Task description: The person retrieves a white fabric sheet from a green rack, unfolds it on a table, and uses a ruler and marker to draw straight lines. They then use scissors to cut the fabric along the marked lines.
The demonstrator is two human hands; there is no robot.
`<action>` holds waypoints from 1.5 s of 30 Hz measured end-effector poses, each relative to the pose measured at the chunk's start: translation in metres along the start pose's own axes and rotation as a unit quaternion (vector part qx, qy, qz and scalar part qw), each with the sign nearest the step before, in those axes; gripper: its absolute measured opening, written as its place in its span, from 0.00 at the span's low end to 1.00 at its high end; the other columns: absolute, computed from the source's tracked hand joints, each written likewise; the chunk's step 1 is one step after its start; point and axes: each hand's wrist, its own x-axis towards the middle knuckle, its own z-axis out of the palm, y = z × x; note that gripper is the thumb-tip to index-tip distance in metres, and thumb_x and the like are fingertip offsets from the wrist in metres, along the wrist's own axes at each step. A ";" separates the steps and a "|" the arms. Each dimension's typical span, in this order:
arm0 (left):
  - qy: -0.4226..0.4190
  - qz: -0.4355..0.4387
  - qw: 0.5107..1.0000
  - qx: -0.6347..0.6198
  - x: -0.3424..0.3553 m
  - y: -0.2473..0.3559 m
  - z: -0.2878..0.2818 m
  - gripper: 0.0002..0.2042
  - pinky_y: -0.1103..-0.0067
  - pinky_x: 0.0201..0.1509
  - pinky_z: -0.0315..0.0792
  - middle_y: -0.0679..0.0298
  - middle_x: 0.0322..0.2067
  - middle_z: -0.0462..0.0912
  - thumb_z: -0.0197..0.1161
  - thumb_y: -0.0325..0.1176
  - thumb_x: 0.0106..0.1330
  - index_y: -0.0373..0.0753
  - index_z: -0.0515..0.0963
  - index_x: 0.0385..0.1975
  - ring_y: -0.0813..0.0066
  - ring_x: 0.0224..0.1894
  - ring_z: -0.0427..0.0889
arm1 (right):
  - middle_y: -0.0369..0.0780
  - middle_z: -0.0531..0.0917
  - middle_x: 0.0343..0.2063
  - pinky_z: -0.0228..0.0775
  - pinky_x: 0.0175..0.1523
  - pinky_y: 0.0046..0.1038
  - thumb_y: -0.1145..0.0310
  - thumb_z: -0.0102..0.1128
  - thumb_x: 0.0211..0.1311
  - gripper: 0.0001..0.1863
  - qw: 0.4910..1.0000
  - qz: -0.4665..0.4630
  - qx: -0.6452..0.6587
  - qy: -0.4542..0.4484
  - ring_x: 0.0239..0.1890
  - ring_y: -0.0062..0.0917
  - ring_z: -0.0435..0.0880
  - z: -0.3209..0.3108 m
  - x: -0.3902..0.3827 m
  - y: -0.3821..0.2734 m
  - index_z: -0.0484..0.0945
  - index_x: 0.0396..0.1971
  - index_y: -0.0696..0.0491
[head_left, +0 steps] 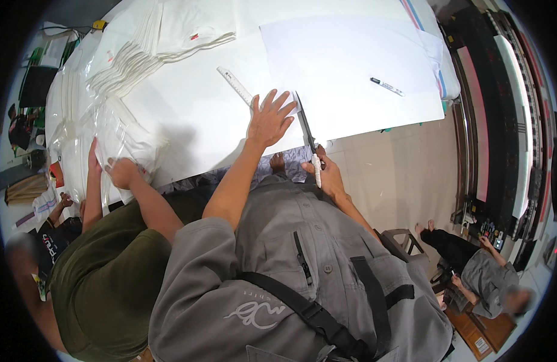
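My left hand (269,120) rests with fingers spread over the front part of a large white paper sheet (351,60) on the white table (200,127). A white ruler (233,82) lies at an angle just beyond it, its near end under or beside my fingers. My right hand (327,178) grips long dark scissors (308,130) by a pale wrapped handle at the table's front edge, with the blades pointing away from me across the sheet, beside my left fingertips. A black-and-white marker (386,86) lies on the sheet to the right.
At my left, a co-worker's hands (123,173) handle clear-bagged white garments (118,120). Folded white stacks (182,33) lie farther back. Another person (477,280) sits at lower right near a long dark machine (502,120). Tiled floor (393,175) shows right of the table, with a chair (399,244).
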 end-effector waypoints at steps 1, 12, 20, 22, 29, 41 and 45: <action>0.000 -0.002 1.000 0.003 0.000 0.000 0.001 0.22 0.40 0.77 0.48 0.69 0.76 0.64 0.55 0.49 0.77 0.58 0.73 0.69 0.57 0.79 0.56 | 0.51 0.88 0.41 0.77 0.53 0.38 0.35 0.77 0.53 0.47 1.000 -0.019 0.001 0.003 0.46 0.37 0.87 0.001 0.002 0.004 0.79 0.57 0.64; 0.001 -0.006 1.000 -0.012 0.000 -0.001 -0.001 0.22 0.41 0.76 0.50 0.70 0.75 0.65 0.57 0.50 0.76 0.59 0.75 0.67 0.57 0.78 0.58 | 0.46 0.87 0.34 0.78 0.43 0.33 0.33 0.76 0.52 0.49 0.998 0.055 0.022 -0.036 0.37 0.31 0.86 -0.001 0.000 -0.013 0.79 0.55 0.65; 0.016 0.001 1.000 -0.008 0.000 -0.002 -0.005 0.21 0.42 0.76 0.53 0.69 0.74 0.67 0.58 0.50 0.75 0.57 0.77 0.65 0.59 0.77 0.60 | 0.57 0.84 0.53 0.72 0.63 0.37 0.34 0.77 0.50 0.53 0.999 0.036 0.027 -0.013 0.56 0.41 0.84 0.003 0.016 -0.016 0.76 0.60 0.67; 0.020 0.001 1.000 -0.007 -0.001 -0.003 -0.004 0.20 0.42 0.76 0.53 0.69 0.74 0.67 0.58 0.50 0.76 0.57 0.77 0.65 0.59 0.77 0.60 | 0.56 0.84 0.53 0.73 0.62 0.37 0.35 0.78 0.51 0.52 0.999 0.035 0.025 -0.010 0.56 0.40 0.84 0.004 0.017 -0.018 0.76 0.61 0.67; 0.019 -0.001 1.000 -0.006 -0.001 -0.007 -0.002 0.21 0.44 0.76 0.54 0.69 0.74 0.66 0.57 0.50 0.76 0.58 0.76 0.66 0.60 0.77 0.59 | 0.52 0.87 0.48 0.74 0.59 0.35 0.38 0.79 0.52 0.47 0.999 0.033 0.019 -0.007 0.51 0.37 0.86 0.002 0.015 -0.027 0.80 0.58 0.65; 0.010 0.006 0.999 -0.030 -0.002 -0.009 -0.003 0.23 0.47 0.77 0.54 0.70 0.75 0.65 0.58 0.49 0.76 0.53 0.75 0.67 0.59 0.77 0.58 | 0.52 0.85 0.51 0.72 0.61 0.36 0.35 0.76 0.53 0.49 0.998 0.057 0.018 -0.025 0.55 0.38 0.83 0.001 0.030 -0.044 0.78 0.60 0.65; 0.009 0.008 0.999 -0.037 -0.002 -0.010 -0.003 0.23 0.47 0.77 0.54 0.70 0.75 0.66 0.59 0.49 0.75 0.53 0.75 0.67 0.60 0.77 0.58 | 0.49 0.86 0.43 0.76 0.49 0.33 0.36 0.77 0.53 0.48 0.999 0.040 -0.006 -0.015 0.44 0.34 0.85 0.003 0.034 -0.042 0.79 0.58 0.65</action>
